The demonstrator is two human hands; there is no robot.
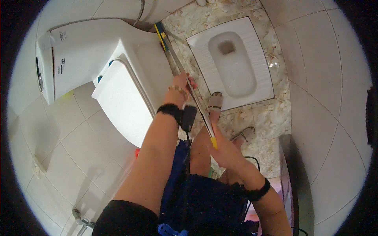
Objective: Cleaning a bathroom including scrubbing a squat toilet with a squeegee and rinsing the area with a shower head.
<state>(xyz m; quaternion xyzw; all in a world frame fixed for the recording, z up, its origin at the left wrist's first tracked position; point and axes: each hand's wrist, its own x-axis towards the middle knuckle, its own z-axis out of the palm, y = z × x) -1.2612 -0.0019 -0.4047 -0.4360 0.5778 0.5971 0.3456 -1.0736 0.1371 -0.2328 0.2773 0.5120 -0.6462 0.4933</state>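
Note:
Both of my hands are closed on a long silver pole (202,111) with a yellow end cap and a narrow dark green and yellow head, like a floor brush or mop. My left hand (182,85) grips it around the middle, beside the white toilet (151,59). Nearer my body, my right hand (226,147) wraps the pole close to its yellow end. The head (161,35) is down by the far base of the toilet; its underside is hidden. Ahead and to the right, a white squat pan (267,76) is set into the floor.
Patterned tiles cover the floor (240,118), where my sandalled feet stand. Pale tiled walls close in on both sides. A hose (141,11) runs down behind the toilet. A dark door edge (293,169) stands at the lower right, and a metal tap (80,218) at the lower left.

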